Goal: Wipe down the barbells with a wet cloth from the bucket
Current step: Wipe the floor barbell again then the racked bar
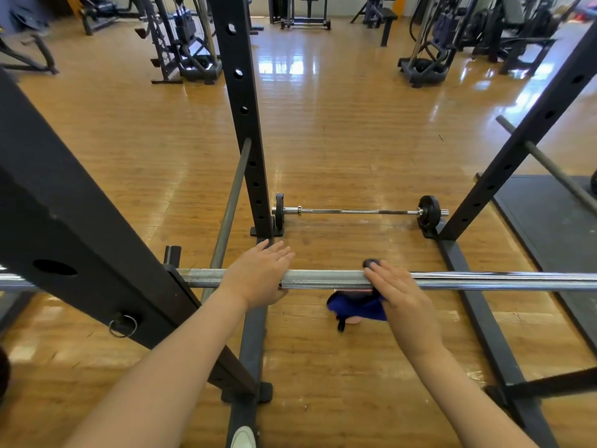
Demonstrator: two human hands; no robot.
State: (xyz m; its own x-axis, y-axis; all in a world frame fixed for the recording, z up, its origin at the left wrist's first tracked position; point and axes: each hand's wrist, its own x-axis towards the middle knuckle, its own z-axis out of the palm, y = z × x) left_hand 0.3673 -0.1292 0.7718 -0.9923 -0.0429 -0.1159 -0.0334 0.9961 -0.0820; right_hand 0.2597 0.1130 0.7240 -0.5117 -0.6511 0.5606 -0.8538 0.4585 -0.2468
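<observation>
Barbell [323,279] orientation governs the next stroke: its long axis runs crosswise in front of me, left to right, held at about waist level in the rack [240,118], with the left end passing behind the near rack upright and the right end running out of view past the right edge of the frame. My left hand [258,274] rests over the knurled section just right of that upright, fingers straight and spread forward across the top of the shaft, thumb tucked underneath; it steadies rather than clamps. My right hand [400,297] lies nearer the middle of the shaft, flat on top, pressing the blue cloth [357,307] against the steel; part of the cloth shows beyond my fingertips and the rest hangs below the shaft. Both hands touch the same bar and sit near each other, the right one closer to the long smooth stretch that extends rightward. I judge that stretch to be the natural path for the cloth, along the axis and away from the left hand. A second barbell [358,211] with small plates lies on the floor [323,124] beyond, parallel to this one, well apart from both hands. No bucket is visible.
</observation>
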